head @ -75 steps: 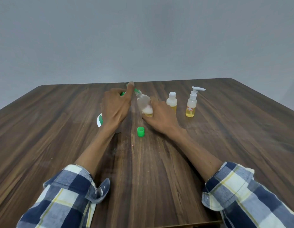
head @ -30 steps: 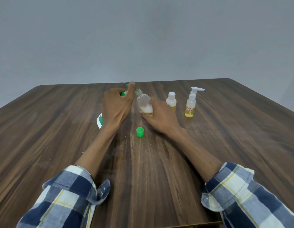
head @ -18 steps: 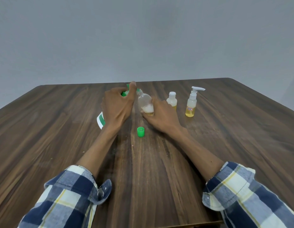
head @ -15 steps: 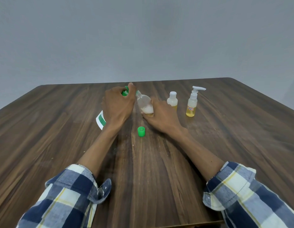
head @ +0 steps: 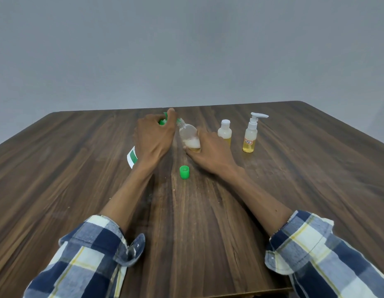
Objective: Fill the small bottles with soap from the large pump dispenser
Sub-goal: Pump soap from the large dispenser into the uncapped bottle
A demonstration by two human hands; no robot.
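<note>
I count three small bottles: my right hand (head: 210, 152) grips one tilted bottle (head: 189, 137) at the pump dispenser (head: 133, 157), which my left hand (head: 153, 139) grasps; white-capped bottle (head: 225, 132) and spray bottle (head: 250, 136) stand right. One green cap (head: 184, 172) lies nearer.

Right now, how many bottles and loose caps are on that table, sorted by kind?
Large pump dispenser, mostly hidden by the left hand: 1
Small bottles: 3 (tilted one in right hand, white-capped, white pump-top)
Loose green cap: 1
Total: 5
</note>
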